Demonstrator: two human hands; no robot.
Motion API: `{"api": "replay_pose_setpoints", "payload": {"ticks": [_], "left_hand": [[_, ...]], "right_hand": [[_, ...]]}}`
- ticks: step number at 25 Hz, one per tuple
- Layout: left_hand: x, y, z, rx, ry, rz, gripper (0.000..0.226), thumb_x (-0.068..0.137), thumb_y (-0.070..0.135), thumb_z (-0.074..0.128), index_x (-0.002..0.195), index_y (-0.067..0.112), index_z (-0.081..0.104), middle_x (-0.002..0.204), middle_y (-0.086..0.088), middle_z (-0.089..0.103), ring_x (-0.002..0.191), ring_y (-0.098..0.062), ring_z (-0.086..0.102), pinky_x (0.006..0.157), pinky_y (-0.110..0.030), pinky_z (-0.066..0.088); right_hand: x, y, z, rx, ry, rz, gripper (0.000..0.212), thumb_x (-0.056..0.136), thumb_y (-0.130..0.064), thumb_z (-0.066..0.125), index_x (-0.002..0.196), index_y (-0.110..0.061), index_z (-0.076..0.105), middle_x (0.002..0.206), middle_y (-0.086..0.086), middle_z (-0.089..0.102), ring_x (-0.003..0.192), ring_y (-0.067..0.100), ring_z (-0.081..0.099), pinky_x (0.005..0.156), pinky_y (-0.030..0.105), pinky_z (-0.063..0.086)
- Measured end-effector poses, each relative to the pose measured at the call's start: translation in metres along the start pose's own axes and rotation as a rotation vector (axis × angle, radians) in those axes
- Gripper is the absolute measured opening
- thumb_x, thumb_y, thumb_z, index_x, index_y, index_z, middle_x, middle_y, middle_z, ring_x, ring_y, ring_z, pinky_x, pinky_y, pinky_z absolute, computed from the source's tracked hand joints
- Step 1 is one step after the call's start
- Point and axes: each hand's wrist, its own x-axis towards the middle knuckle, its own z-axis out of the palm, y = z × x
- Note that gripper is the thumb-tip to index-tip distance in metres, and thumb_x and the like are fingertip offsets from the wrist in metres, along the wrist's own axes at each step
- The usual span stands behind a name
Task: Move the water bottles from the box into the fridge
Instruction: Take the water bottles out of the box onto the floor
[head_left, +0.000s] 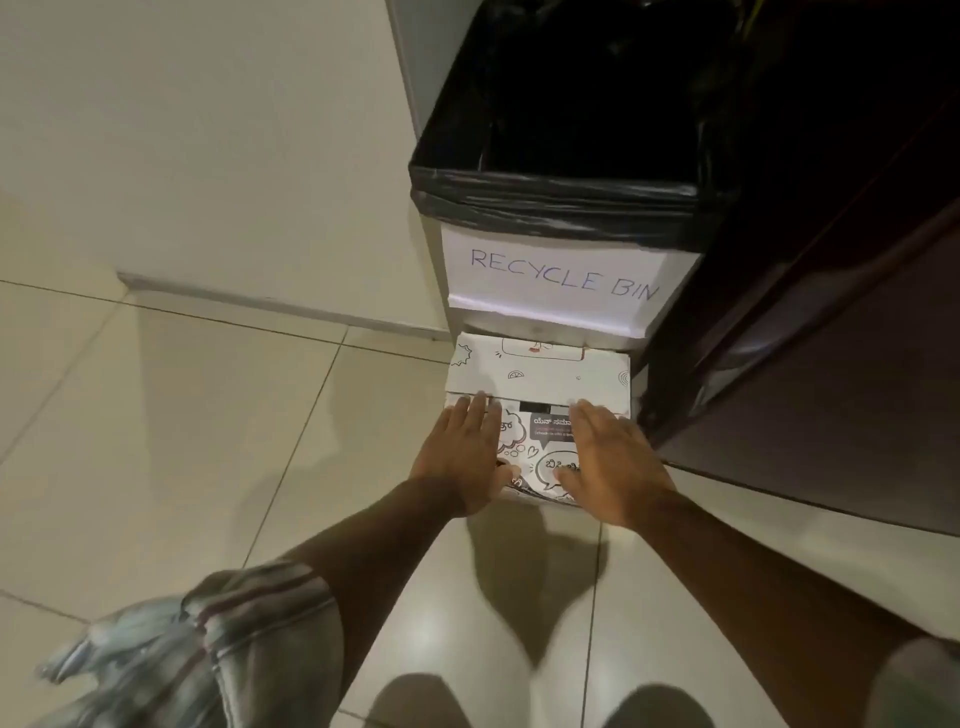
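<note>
Forearms extend from the lower edge of view toward the floor, the left one emerging from a striped sleeve (249, 618). The left hand (462, 457) and right hand (613, 462) lie flat, fingers straight, on the near top flap of the box (540, 371); neither hand grasps anything. The fingertips reach the seam between the flaps, a position that probably prepares the flaps for opening. The box sits closed on the tiled floor (208, 415), so the water bottles are not visible and are presumed to be inside. The far side of the box stands just in front of the base of the recycle bin (431, 260), which carries a handwritten label (561, 275) and a black liner (550, 192). A dark panel (831, 364) stands just right of the box; whether it is the fridge cannot be determined.
</note>
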Motion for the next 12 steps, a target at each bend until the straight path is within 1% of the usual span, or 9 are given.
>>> {"api": "replay_pose_setpoints", "payload": {"ticks": [3, 5, 7, 8, 10, 11, 12], "left_hand": [[0.02, -0.008, 0.029, 0.043, 0.133, 0.042, 0.082, 0.094, 0.064, 0.044, 0.155, 0.013, 0.026, 0.159, -0.009, 0.035, 0.145, -0.028, 0.031, 0.122, -0.044, 0.023], [0.03, -0.017, 0.035, 0.03, 0.191, 0.078, 0.074, 0.094, 0.062, 0.044, 0.15, 0.016, 0.035, 0.149, -0.005, 0.047, 0.138, -0.026, 0.04, 0.119, -0.043, 0.028], [0.034, -0.019, 0.032, 0.047, 0.212, 0.077, 0.071, 0.094, 0.064, 0.042, 0.146, 0.015, 0.042, 0.138, -0.007, 0.054, 0.129, -0.027, 0.048, 0.114, -0.043, 0.033], [0.037, -0.02, 0.025, 0.08, 0.228, 0.071, 0.069, 0.094, 0.066, 0.041, 0.141, 0.016, 0.048, 0.13, -0.008, 0.057, 0.121, -0.028, 0.052, 0.11, -0.044, 0.037], [0.04, -0.019, 0.011, 0.085, 0.272, 0.052, 0.059, 0.096, 0.065, 0.041, 0.122, 0.018, 0.062, 0.113, -0.007, 0.061, 0.102, -0.026, 0.058, 0.094, -0.042, 0.046], [0.041, -0.018, 0.001, 0.051, 0.283, 0.055, 0.053, 0.098, 0.062, 0.04, 0.113, 0.018, 0.066, 0.106, -0.006, 0.062, 0.094, -0.025, 0.06, 0.084, -0.04, 0.049], [0.037, -0.017, -0.007, -0.002, 0.272, 0.053, 0.047, 0.102, 0.056, 0.039, 0.104, 0.017, 0.066, 0.101, -0.005, 0.062, 0.089, -0.025, 0.061, 0.076, -0.038, 0.048]], "right_hand": [[0.024, 0.012, 0.019, -0.041, 0.028, -0.05, 0.084, 0.093, -0.059, 0.053, 0.157, -0.013, 0.024, 0.153, 0.006, 0.044, 0.139, 0.024, 0.042, 0.118, 0.043, 0.028], [0.036, 0.017, 0.019, -0.062, -0.008, -0.064, 0.08, 0.094, -0.061, 0.052, 0.156, -0.019, 0.026, 0.147, 0.002, 0.048, 0.134, 0.024, 0.045, 0.114, 0.044, 0.028], [0.038, 0.02, 0.017, -0.038, -0.05, -0.079, 0.074, 0.091, -0.061, 0.056, 0.152, -0.025, 0.032, 0.14, -0.001, 0.052, 0.129, 0.023, 0.049, 0.11, 0.046, 0.031], [0.039, 0.022, 0.012, -0.022, -0.068, -0.09, 0.07, 0.09, -0.06, 0.059, 0.148, -0.027, 0.039, 0.133, -0.002, 0.054, 0.124, 0.022, 0.052, 0.106, 0.045, 0.035], [0.045, 0.026, -0.001, 0.063, -0.049, -0.1, 0.057, 0.086, -0.059, 0.066, 0.134, -0.031, 0.052, 0.116, -0.007, 0.059, 0.108, 0.017, 0.057, 0.092, 0.04, 0.046], [0.047, 0.028, -0.009, 0.147, -0.017, -0.092, 0.05, 0.084, -0.062, 0.067, 0.124, -0.032, 0.057, 0.105, -0.01, 0.062, 0.097, 0.013, 0.06, 0.083, 0.037, 0.05], [0.047, 0.028, -0.015, 0.247, 0.001, -0.091, 0.042, 0.085, -0.067, 0.064, 0.11, -0.033, 0.061, 0.094, -0.012, 0.065, 0.087, 0.01, 0.062, 0.076, 0.036, 0.052]]}}
